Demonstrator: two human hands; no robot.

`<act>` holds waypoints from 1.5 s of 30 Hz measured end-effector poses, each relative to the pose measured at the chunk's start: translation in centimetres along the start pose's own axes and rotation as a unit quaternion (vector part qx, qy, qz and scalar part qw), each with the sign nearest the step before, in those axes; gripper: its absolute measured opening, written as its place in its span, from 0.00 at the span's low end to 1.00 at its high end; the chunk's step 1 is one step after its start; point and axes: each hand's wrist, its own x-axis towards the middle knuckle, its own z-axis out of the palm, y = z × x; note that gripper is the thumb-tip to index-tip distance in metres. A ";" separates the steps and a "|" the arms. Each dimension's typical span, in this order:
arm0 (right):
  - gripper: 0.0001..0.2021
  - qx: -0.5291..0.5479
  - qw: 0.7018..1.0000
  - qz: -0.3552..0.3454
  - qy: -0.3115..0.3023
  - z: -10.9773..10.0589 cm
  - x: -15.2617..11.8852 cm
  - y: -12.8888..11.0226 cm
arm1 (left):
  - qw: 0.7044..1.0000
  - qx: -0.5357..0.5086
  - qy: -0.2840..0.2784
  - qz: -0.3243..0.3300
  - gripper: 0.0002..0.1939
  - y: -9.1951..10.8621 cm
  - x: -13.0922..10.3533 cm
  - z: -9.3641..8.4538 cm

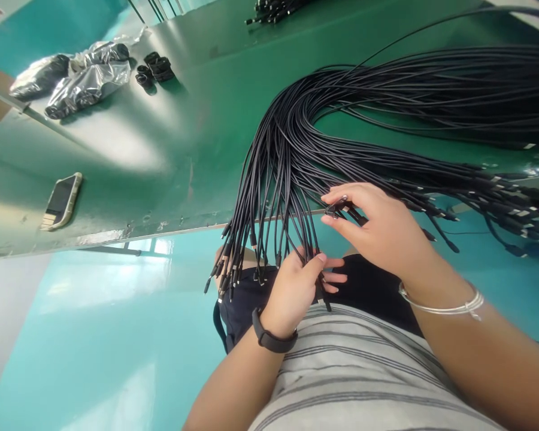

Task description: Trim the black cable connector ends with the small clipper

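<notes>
A large bundle of black cables [291, 129] curves over the green table, and many connector ends hang past its front edge. My left hand [296, 284], with a dark band at the wrist, has its thumb pressed on several of the hanging cables near their ends; its other fingers are spread behind them. To the right and higher, my right hand [371, 224] is curled at the table edge, with small dark connector ends [339, 208] between thumb and fingers. More connector ends [512, 206] lie to the right of my right hand.
On the green table [197, 131], plastic-wrapped bundles [90, 84] and small black coils [155, 69] lie at the back left. A phone [61, 200] rests near the left front edge. Another black cable pile [276, 9] is at the far edge.
</notes>
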 end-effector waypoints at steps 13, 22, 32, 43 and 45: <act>0.09 0.472 0.821 0.319 0.023 1.1 -4.3 -4.1 | 0.996 -0.061 -0.058 0.023 0.10 2.5 -2.2 -1.7; 0.10 0.517 0.773 0.368 0.020 1.4 -3.5 -4.1 | 0.995 -0.064 -0.065 0.031 0.07 2.0 -1.8 -1.7; 0.11 0.470 0.800 0.372 0.018 1.2 -3.6 -4.0 | 0.995 -0.073 -0.064 0.032 0.08 1.6 -1.6 -1.6; 0.10 0.515 0.773 0.366 0.051 1.1 -3.0 -3.9 | 0.966 -0.195 -0.162 -0.054 0.15 1.5 -0.9 -1.8; 0.09 0.520 0.774 0.358 0.057 0.9 -2.9 -4.0 | 0.951 -0.226 -0.200 -0.067 0.16 1.3 -0.5 -2.2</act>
